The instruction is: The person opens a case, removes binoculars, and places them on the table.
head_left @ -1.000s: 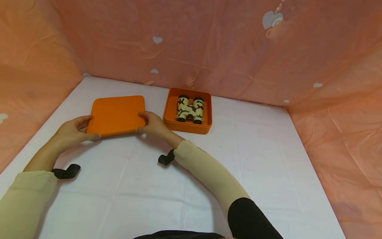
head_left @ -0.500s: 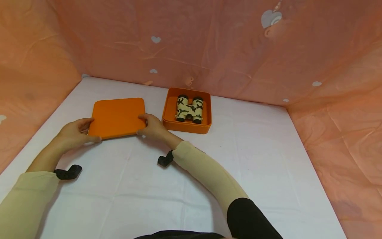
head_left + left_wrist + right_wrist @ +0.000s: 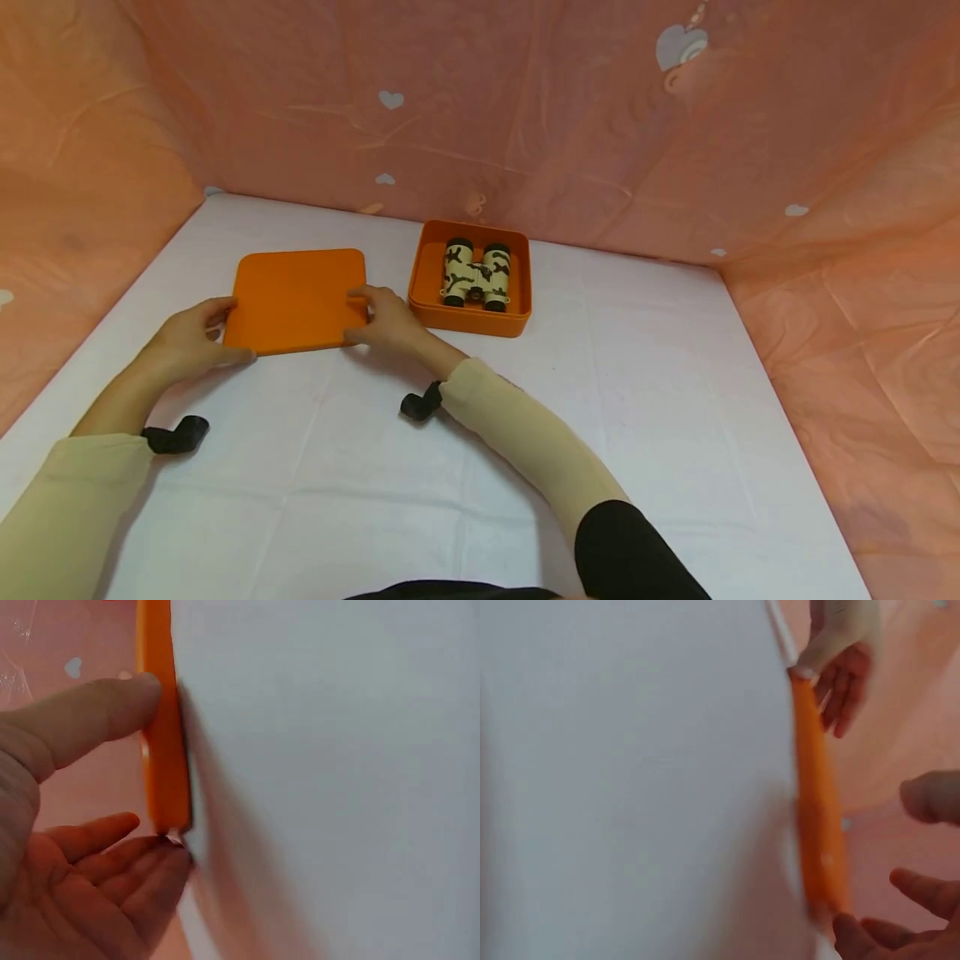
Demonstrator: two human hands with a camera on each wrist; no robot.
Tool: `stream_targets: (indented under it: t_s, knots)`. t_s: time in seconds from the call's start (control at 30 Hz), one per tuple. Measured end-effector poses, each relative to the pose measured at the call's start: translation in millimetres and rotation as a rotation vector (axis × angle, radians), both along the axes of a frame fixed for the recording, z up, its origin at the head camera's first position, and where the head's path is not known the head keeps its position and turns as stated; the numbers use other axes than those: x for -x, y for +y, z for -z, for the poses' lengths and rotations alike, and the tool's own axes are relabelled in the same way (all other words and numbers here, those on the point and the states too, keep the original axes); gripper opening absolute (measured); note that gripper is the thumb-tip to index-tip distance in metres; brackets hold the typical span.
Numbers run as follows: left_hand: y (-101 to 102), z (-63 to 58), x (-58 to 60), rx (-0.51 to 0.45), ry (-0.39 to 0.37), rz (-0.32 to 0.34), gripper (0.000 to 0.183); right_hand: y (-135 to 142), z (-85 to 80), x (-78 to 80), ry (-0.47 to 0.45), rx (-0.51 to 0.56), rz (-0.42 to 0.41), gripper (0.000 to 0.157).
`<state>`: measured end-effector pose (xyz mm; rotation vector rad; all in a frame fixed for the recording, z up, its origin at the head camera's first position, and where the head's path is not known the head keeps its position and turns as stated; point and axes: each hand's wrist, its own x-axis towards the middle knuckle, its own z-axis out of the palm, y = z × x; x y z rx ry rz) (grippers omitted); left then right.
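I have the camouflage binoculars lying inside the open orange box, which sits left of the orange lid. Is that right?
Not quite: the open orange box sits right of the orange lid, not left, as the head view shows. The camouflage binoculars do lie inside the box.

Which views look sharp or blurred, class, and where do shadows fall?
Head view: mostly clear, soft shadow below the left hand; left wrist view: dim, soft-edged shadow on the white cloth beside the orange lid; right wrist view: dim, the lid's lower end blurred.
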<state>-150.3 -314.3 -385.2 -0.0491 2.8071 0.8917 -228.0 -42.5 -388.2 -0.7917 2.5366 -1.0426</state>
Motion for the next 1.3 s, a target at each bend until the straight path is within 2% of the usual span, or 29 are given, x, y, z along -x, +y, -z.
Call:
stream_targets:
  t_s: [0.13, 0.2, 0.37, 0.57, 0.73, 0.93, 1.1, 1.3]
  knots:
    - [9, -10.7, 5.9, 0.056, 0.034, 0.023, 0.102, 19, -17.7, -4.1, -0.046, 0.156, -0.062, 0.053]
    - [18, -18.2, 10.1, 0.037, 0.060, 0.025, 0.099, 30, -28.4, -4.2, -0.035, 0.179, -0.087, 0.049]
    - [50, -33.9, 21.6, -0.092, 0.145, 0.031, 0.086, 56, -52.4, 1.9, 0.077, 0.158, -0.114, 0.043]
    - [84, -36.4, 39.6, -0.250, 0.223, 0.086, 0.074, 92, -68.0, 13.6, 0.198, 0.125, -0.099, 0.043]
    - [108, -34.9, 54.0, -0.319, 0.206, 0.107, 0.069, 118, -78.7, 28.0, 0.275, 0.014, -0.070, 0.045]
    - [134, -29.6, 70.4, -0.388, 0.183, 0.129, 0.070, 138, -85.0, 46.1, 0.353, -0.183, -0.039, 0.052]
    - [153, -25.2, 81.6, -0.408, 0.168, 0.139, 0.073, 147, -79.7, 60.5, 0.361, -0.314, -0.029, 0.059]
    - [173, -21.5, 91.0, -0.394, 0.123, 0.129, 0.081, 152, -66.4, 74.1, 0.305, -0.419, -0.018, 0.071]
